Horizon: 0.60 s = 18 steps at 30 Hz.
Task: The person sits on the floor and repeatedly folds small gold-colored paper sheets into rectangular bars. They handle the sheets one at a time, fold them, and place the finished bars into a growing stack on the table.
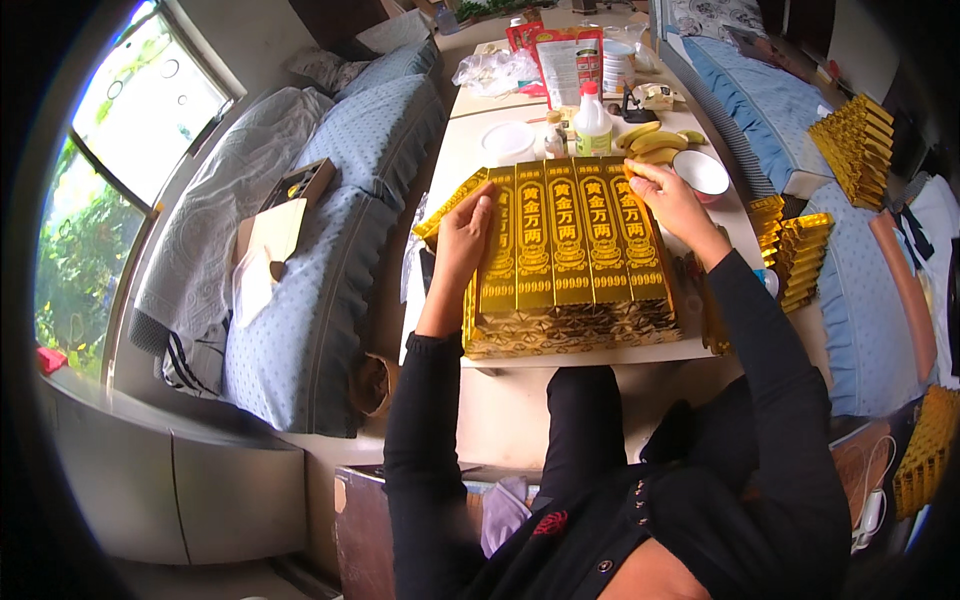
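In front of me on the table lies a stack of folded gold joss paper (566,232), printed in several lengthwise strips that bear writing. Its near end shows layered, crinkled folds. My left hand (465,232) grips the stack's left side, where a gold strip (450,206) slants outward past the fingers. At the far right corner my right hand (671,199) pinches the paper's edge between thumb and fingers. The undersides of the paper and some fingertips are hidden.
Beyond the stack stand a white bottle with a red cap (592,124), bananas (656,142), a white bowl (701,174) and a round plastic lid (508,139). More folded gold paper (802,255) lies on the right. Blue-covered sofas (300,300) flank the table (472,112).
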Motion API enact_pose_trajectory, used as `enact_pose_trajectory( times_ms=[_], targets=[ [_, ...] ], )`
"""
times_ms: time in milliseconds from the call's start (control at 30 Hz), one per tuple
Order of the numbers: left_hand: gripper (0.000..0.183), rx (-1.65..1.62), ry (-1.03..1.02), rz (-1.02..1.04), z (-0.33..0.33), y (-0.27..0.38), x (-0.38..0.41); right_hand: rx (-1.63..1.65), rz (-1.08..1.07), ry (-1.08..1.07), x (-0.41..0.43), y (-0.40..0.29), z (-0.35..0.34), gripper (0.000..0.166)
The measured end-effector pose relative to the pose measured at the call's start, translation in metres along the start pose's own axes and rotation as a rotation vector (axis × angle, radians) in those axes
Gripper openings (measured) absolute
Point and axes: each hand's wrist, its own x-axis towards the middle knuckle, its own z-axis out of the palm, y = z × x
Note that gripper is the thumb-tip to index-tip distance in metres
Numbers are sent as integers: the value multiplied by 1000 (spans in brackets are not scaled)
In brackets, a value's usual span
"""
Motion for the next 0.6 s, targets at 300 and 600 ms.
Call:
enact_pose_trajectory(
  times_ms=[300,600],
  targets=[
    [53,177,-159,242,-34,54,-94,340,-86,66,-89,-36,-22,41],
    [73,360,-111,251,-6,45,-145,-163,-294,44,-171,-70,-17,61]
  ],
)
